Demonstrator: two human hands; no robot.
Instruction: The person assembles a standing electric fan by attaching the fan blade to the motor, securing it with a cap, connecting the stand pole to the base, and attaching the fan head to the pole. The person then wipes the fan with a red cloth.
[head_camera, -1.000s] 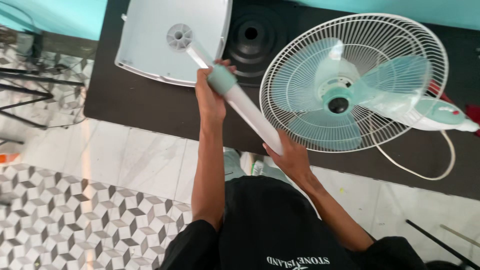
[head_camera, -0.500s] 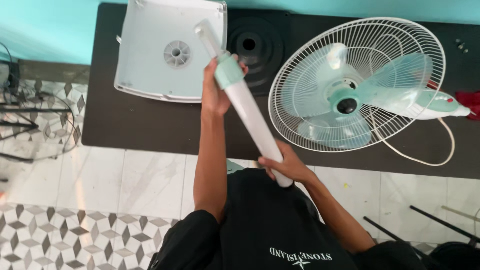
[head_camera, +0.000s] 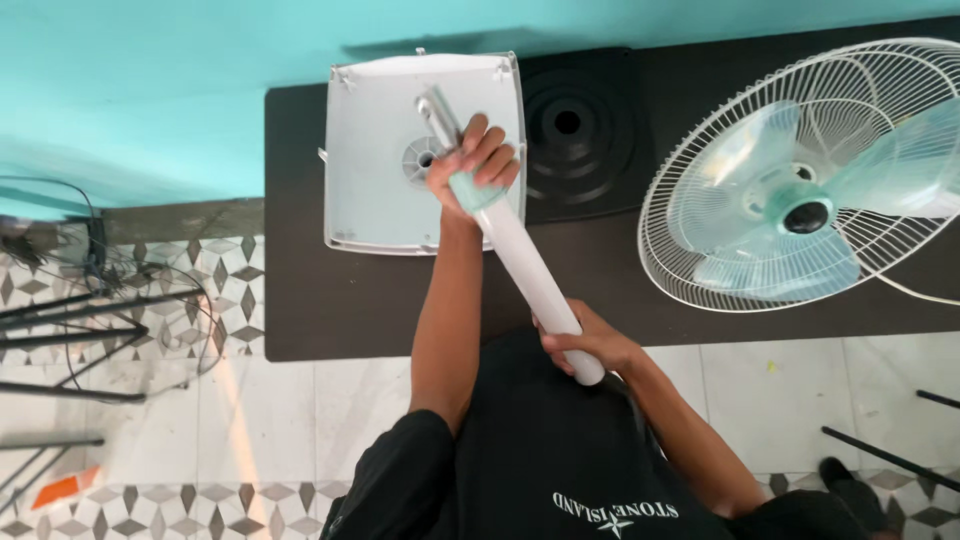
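Note:
I hold a white fan stand pole (head_camera: 525, 270) slantwise above a dark table (head_camera: 350, 300). My left hand (head_camera: 472, 165) grips the pole's pale green collar near its upper end, where a thinner metal tube sticks out. My right hand (head_camera: 590, 345) is wrapped around the pole's lower end, close to my body. Under the pole's upper end lies the white square fan base (head_camera: 380, 150), upside down, with a round socket in its middle.
A black round base weight (head_camera: 575, 130) lies right of the white base. A fan head (head_camera: 800, 180) with a white wire guard and pale green blades lies at the table's right. Turquoise wall behind. Black metal rods and cables lie on the patterned floor at left.
I drew the pole toward my body and tipped it more upright, its top now over the white base. The view shifted left. Both hands kept their grip.

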